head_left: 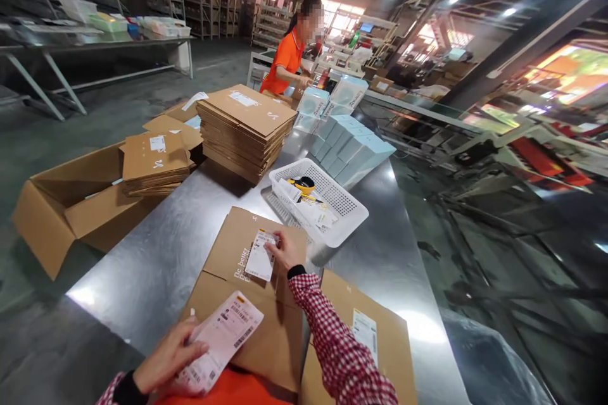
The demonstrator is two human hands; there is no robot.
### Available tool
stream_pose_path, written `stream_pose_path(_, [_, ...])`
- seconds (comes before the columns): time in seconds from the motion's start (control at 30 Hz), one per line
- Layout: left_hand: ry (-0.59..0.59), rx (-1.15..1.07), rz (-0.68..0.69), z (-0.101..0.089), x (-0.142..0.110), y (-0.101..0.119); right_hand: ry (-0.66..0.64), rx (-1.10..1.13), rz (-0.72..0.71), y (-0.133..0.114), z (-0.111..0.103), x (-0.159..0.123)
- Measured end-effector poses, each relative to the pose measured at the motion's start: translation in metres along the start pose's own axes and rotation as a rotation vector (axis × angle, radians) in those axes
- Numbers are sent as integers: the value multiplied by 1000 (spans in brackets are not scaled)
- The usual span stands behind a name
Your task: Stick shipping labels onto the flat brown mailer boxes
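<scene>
In my left hand (178, 349) is a stack of shipping labels (224, 336), gripped near its lower left end with the thumb on top. My right hand (287, 250) pinches the right edge of a single shipping label (261, 255) over a flat cardboard box (237, 304). White printed lettering shows on the cardboard beside that label. Whether the label is stuck down or held just above the surface, I cannot tell. Under my right forearm lies a second flat cardboard box (392, 335) with a label (365, 333) on it.
A white plastic basket (349, 210) holds yellow-handled scissors, a roll of tape and papers. Behind it stand a tall stack of flat boxes (244, 133) and light-blue boxes (351, 149). An open carton (47, 221) sits left of the metal table (137, 278). A co-worker in orange (287, 57) stands beyond.
</scene>
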State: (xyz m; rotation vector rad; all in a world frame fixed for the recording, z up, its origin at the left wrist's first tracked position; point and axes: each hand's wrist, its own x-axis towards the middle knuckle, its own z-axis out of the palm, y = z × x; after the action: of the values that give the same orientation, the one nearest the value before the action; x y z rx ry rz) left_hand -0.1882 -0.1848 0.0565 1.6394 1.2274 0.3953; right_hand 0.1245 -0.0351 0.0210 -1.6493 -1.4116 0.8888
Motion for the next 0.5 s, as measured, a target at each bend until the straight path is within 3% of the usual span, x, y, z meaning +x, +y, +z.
stream_pose_path(0.1, [-65, 64, 27, 2, 1, -8, -114, -233, -48, 6, 9, -5])
stream_pose_path(0.17, [-40, 151, 2, 7, 5, -13, -140, -365, -81, 4, 10, -8])
stream_pose_path(0.33, [-57, 241, -35, 15, 13, -18, -39, -761, -46, -14, 22, -23])
stream_pose_path(0.5, [-103, 291, -58, 11, 18, -24, -211, -778, -310, -15, 49, -35])
